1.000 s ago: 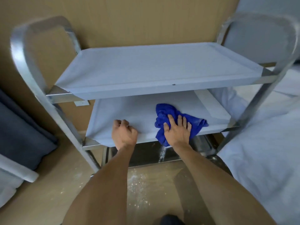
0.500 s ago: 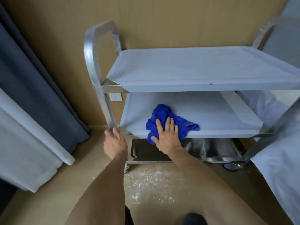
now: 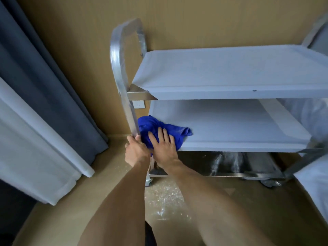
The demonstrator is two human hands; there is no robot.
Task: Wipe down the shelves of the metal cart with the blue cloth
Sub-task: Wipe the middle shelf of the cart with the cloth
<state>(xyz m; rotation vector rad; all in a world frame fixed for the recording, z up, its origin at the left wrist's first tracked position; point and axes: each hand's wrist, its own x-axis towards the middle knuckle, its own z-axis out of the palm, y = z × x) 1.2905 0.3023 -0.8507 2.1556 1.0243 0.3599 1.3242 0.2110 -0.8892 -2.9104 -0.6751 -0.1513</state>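
Note:
The metal cart [image 3: 122, 82] stands against a tan wall, with a top shelf [image 3: 221, 68], a middle shelf [image 3: 230, 125] and a shiny bottom shelf [image 3: 248, 164]. A crumpled blue cloth [image 3: 152, 126] lies at the front left corner of the middle shelf. My right hand [image 3: 164, 148] presses flat on the cloth, fingers spread. My left hand [image 3: 135, 151] grips the cart's left upright post just beside it.
Dark grey and white curtains [image 3: 44, 112] hang at the left. A wall socket [image 3: 138, 104] sits behind the cart. White bedding [image 3: 312, 189] lies at the right edge. White dust is scattered on the tan floor [image 3: 165, 197] under the cart's front.
My right hand has slid the blue cloth leftward along the middle shelf to its left corner. My left hand moved from the shelf's front edge to the left post and grips it.

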